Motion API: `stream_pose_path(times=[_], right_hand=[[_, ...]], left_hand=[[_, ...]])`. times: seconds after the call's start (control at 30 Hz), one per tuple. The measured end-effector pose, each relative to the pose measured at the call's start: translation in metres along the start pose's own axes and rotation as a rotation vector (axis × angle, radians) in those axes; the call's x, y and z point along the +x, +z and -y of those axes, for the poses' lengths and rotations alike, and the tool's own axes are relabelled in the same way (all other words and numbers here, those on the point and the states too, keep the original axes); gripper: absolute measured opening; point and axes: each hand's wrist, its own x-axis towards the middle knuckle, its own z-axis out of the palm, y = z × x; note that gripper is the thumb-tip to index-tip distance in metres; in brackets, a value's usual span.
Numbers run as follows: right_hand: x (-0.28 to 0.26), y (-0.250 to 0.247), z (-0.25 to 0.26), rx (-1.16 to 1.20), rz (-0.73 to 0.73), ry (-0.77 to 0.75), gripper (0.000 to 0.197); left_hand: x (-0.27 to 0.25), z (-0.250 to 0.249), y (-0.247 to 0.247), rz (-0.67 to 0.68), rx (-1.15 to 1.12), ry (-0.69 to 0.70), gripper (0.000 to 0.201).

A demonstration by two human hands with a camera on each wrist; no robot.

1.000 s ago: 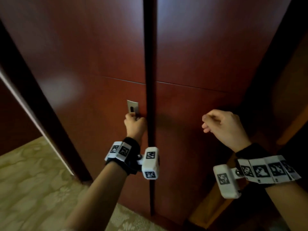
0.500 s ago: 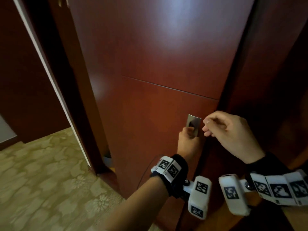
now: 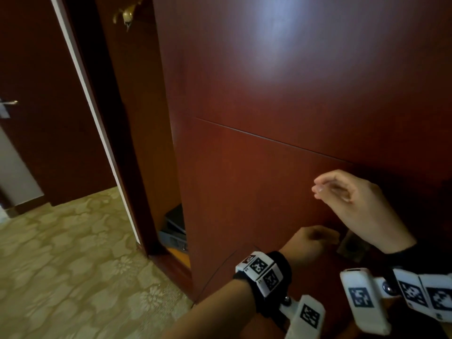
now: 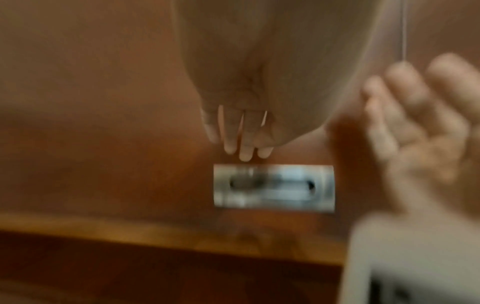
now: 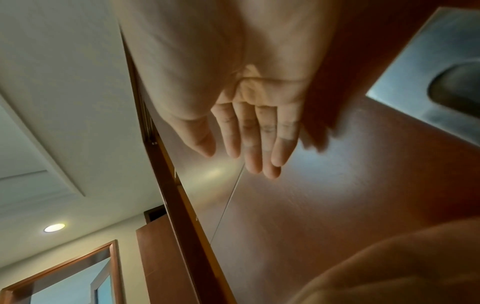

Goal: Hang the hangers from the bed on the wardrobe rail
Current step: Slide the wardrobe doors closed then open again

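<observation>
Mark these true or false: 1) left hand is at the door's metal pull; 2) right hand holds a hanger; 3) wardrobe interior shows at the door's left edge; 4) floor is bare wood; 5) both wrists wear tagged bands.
1) True: the left hand is at the recessed metal pull on the wardrobe door.
2) False: the right hand is raised in front of the door, fingers loose, holding nothing.
3) True: a gap left of the door shows dark items low inside.
4) False: the floor is patterned carpet.
5) True: the left wrist band and right wrist band carry markers.
</observation>
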Motion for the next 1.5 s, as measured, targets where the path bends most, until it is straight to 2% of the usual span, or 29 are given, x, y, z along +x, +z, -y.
stream_pose_path(times=[0.13,0.23,0.37,0.43,0.5,0.73,0.83,1.03,1.17,1.27,1.4,1.5], right_hand=[[-0.008,-0.018,-0.019,-0.053,-0.047,0.093,0.013],[-0.012,-0.034,-0.031,-0.060,-0.095,0.163,0.016],[-0.022,-0.040,-0.037,-0.121,-0.176,0.179,0.018],[-0.027,-0.040,-0.037,-0.143,-0.214,0.200,0.016],[-0.028,-0.039,-0.037,-0.147,-0.238,0.233,0.015],[-0.014,-0.024,-0.018,-0.221,-0.367,0.260,0.002],[-0.011,-0.019,-0.015,-0.247,-0.467,0.324,0.009],[-0.014,-0.005,-0.014,-0.256,-0.561,0.534,0.017],[-0.036,0.004,-0.010,-0.203,-0.654,0.649,0.011],[-0.061,0.006,-0.001,-0.205,-0.710,0.721,0.018],[-0.114,-0.005,0.021,-0.216,-0.800,0.782,0.013],[-0.169,-0.017,0.050,-0.215,-0.899,0.816,0.010]], left_hand=[[-0.003,0.009,-0.036,-0.156,-0.027,0.031,0.029],[-0.007,0.004,-0.084,-0.373,-0.089,0.070,0.030],[-0.014,0.000,-0.142,-0.666,-0.228,0.075,0.027],[-0.015,0.002,-0.163,-0.751,-0.285,0.065,0.024],[-0.014,0.005,-0.177,-0.770,-0.323,0.067,0.022],[0.002,-0.010,-0.175,-0.613,-0.442,0.158,0.024],[0.006,-0.025,-0.167,-0.497,-0.493,0.202,0.024],[0.007,-0.039,-0.154,-0.276,-0.485,0.214,0.023],[0.003,-0.041,-0.135,-0.097,-0.498,0.173,0.023],[-0.003,-0.042,-0.111,0.022,-0.482,0.144,0.024],[-0.019,-0.043,-0.065,0.157,-0.443,0.103,0.025],[-0.041,-0.047,-0.015,0.308,-0.441,0.077,0.022]])
